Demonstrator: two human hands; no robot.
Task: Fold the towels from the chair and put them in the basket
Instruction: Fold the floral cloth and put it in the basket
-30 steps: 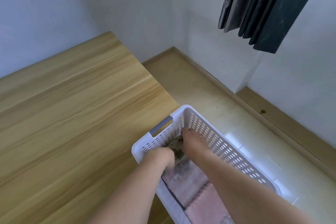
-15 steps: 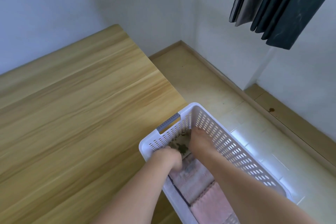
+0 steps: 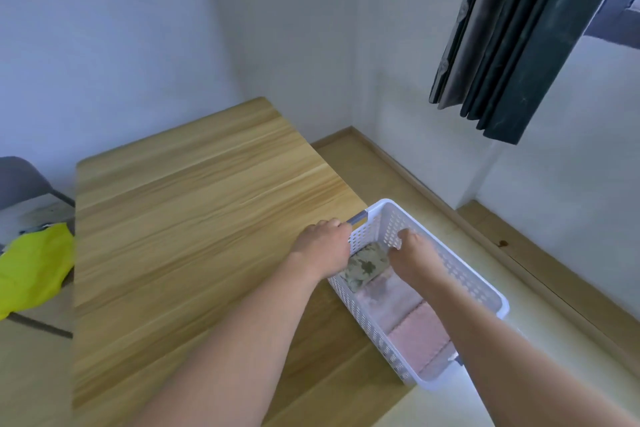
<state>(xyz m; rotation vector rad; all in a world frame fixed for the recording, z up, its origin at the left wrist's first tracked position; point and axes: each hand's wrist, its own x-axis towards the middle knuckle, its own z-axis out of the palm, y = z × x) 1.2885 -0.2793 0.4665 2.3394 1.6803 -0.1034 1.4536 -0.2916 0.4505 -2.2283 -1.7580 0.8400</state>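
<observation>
A white perforated basket stands on the floor against the table's right edge. Inside lie a folded green patterned towel, a pale pink one and a pink one. My left hand hovers over the basket's left rim beside the grey handle, fingers loosely curled, holding nothing I can see. My right hand reaches down inside the basket right of the green towel, with its fingertips hidden. A yellow-green towel lies on the chair at far left.
The wooden table fills the middle of the view. Dark curtains hang at the upper right. White walls meet in the corner behind the table, with a wooden skirting strip running along the floor at right.
My left hand has come up out of the basket to its left rim. The right hand stays inside. The view has swung left, bringing the chair and yellow-green towel into sight.
</observation>
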